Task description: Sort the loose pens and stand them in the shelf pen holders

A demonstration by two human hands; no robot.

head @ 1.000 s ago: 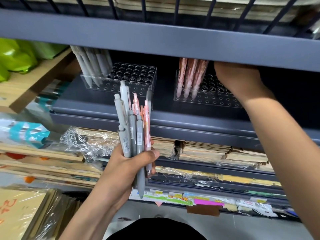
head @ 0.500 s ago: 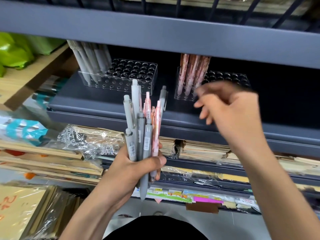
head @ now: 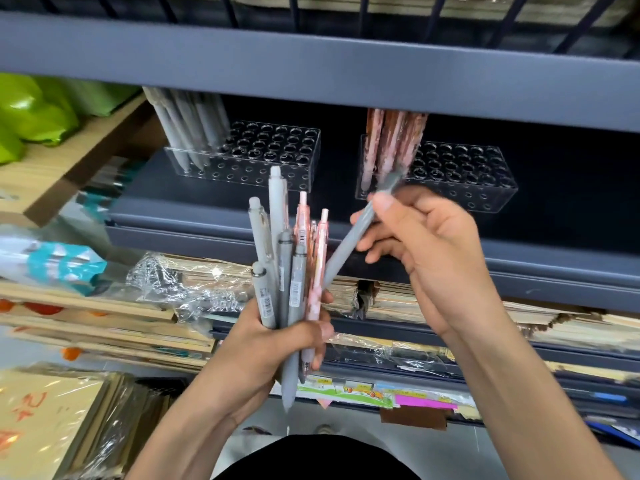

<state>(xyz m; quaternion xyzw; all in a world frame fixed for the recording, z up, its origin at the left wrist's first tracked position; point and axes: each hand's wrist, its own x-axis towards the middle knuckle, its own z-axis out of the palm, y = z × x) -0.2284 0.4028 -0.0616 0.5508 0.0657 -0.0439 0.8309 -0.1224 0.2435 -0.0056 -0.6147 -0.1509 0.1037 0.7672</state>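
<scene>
Nearest to me, my left hand (head: pixel 273 348) is wrapped round a bunch of pens (head: pixel 278 216), with my fingers and thumb curled tight round the bottom ends. I hold them standing up so the tops fan out and I can see which are grey and which are pink (there are some of each). Holding them low leaves the tops free to pull.

A bit farther and to the right, my right hand (head: pixel 433 247) pinches one grey pen (head: pixel 346 247) between my thumb and first fingers. My other fingers are loosely curled under it. The pen leans, with its low end down by the bunch and its top end pointing up and right. I think I am taking out just this one, because each hole takes one pen.

Farther back is the shelf (head: pixel 194 209) with two clear holders on it. The left holder (head: pixel 277 174) has grey pens (head: pixel 187 129) standing at its left end and lots of bare holes. The right holder (head: pixel 485 188) has pink pens (head: pixel 391 147) at its left end. So I think my grey pen belongs in the left holder with its own kind. Right now its top is over by the pink ones, so it will need to swing left.
</scene>
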